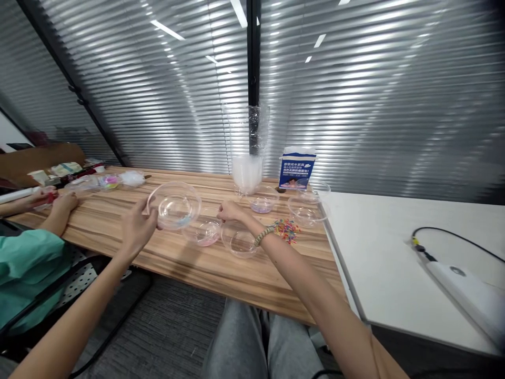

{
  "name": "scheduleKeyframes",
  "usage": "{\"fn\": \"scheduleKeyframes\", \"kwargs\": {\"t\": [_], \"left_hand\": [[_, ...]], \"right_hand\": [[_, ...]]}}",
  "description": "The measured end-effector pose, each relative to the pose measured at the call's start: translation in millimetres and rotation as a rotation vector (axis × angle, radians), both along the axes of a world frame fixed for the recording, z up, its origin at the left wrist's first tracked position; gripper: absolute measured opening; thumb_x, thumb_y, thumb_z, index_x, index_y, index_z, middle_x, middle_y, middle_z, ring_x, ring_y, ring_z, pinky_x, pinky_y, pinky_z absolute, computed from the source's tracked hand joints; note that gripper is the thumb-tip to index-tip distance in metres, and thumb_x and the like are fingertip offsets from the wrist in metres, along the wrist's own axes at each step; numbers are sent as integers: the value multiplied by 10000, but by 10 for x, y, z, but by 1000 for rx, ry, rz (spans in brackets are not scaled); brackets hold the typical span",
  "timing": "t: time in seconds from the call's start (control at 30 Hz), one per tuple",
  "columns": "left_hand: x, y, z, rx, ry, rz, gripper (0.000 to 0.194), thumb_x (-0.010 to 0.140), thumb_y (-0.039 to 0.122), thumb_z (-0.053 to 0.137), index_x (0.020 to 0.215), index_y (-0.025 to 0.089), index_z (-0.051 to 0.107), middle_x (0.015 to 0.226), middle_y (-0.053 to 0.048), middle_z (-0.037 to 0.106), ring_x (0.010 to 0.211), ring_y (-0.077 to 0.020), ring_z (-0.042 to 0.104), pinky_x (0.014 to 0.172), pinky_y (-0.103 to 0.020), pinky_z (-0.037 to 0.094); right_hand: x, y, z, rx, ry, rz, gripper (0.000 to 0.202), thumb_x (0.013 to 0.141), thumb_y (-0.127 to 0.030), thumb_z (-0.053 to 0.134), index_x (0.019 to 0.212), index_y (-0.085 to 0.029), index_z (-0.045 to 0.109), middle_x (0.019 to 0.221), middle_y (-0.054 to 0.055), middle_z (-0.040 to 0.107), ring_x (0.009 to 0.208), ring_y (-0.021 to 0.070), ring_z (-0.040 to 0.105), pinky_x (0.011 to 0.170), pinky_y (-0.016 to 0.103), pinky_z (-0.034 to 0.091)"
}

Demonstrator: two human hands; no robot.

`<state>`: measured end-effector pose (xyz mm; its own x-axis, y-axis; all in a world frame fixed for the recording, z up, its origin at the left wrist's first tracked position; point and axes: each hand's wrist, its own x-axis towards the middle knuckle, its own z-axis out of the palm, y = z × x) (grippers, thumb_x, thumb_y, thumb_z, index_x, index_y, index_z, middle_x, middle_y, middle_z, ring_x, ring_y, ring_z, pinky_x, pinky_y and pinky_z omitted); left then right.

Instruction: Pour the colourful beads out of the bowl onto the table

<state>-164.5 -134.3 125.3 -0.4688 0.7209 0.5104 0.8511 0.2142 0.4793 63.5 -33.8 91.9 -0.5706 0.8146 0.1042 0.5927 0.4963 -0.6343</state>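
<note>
My left hand point(139, 226) grips the rim of a clear plastic bowl point(173, 206), tilted above the table, with a little blue inside. My right hand point(231, 211) is closed, its fingertips pinched at the rims of two clear bowls on the table; whether they hold anything is too small to tell. One of these bowls point(205, 232) has something pink in it, and the other point(241, 243) stands under my right wrist. Behind my right hand sits a bowl with purple bits point(263, 201). A pile of small multicoloured pieces point(287, 230) lies right of my wrist.
More clear bowls point(308, 210) stand at the right, before a blue and white box point(296, 169). A stack of clear bowls point(247, 173) in plastic wrap stands at the back. At left, another person's hands point(65, 202) are near plastic bags point(110, 181). A white device point(457, 273) lies right.
</note>
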Motion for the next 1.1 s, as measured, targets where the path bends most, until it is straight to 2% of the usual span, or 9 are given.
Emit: {"fn": "scheduleKeyframes", "kwargs": {"t": [0.07,0.17,0.27,0.4,0.6,0.73,0.9,1.03,1.1], "left_hand": [[54,113,-75,-10,46,-48,480,783,241,456,1233,118,568,475,29,591,587,-192,662,780,-308,513],[72,248,-241,9,101,-115,483,805,247,424,1247,102,551,516,22,588,510,-175,626,707,-290,511],[94,322,-377,48,218,-153,466,812,217,400,1236,96,554,695,-38,662,618,-179,651,716,-284,503],[242,347,-468,74,378,-172,464,826,154,377,1259,92,530,983,-134,694,810,-221,671,742,-306,502],[574,344,-601,82,490,-136,469,877,138,345,1324,116,485,1332,-174,526,978,-281,658,657,-309,523],[664,361,-715,107,499,-192,480,893,149,328,1352,113,466,1379,-178,466,1039,-303,636,649,-318,539],[718,364,-853,211,596,-262,479,895,168,363,1360,111,462,1346,-184,493,1063,-293,628,663,-299,550],[753,340,-976,290,626,-306,535,888,163,386,1421,120,371,1359,-188,473,1143,-286,576,726,-293,556],[734,332,-1043,308,637,-341,570,885,151,389,1448,115,311,1371,-195,453,1182,-290,542,753,-306,555]], "right_hand": [[-57,47,6,-8,-33,14,322,906,-342,559,1148,-129,574,1154,57,580,999,235,589,847,390,509],[-96,96,10,-16,-79,19,308,908,-333,559,1138,-129,579,1155,59,581,995,231,593,852,386,506],[-97,116,7,-22,-114,8,305,908,-329,560,1137,-128,579,1155,62,581,990,227,595,851,383,507],[-83,115,4,-33,-144,-16,333,903,-347,562,1157,-131,568,1151,68,580,988,229,594,827,396,519],[-58,86,15,-49,-162,-61,332,905,-344,561,1161,-133,564,1149,71,580,984,222,596,823,394,521],[-47,69,15,-66,-168,-79,326,904,-347,561,1145,-128,572,1131,64,587,967,221,601,810,384,525],[-92,65,11,-82,-169,-101,310,909,-346,556,1129,-129,576,1094,64,601,928,197,612,782,365,534],[-150,75,19,-94,-182,-107,294,906,-370,558,1027,-108,612,966,48,641,820,161,632,719,322,539],[-163,84,23,-94,-189,-107,243,885,-322,587,932,-92,651,871,53,673,741,142,637,654,266,516]]}}
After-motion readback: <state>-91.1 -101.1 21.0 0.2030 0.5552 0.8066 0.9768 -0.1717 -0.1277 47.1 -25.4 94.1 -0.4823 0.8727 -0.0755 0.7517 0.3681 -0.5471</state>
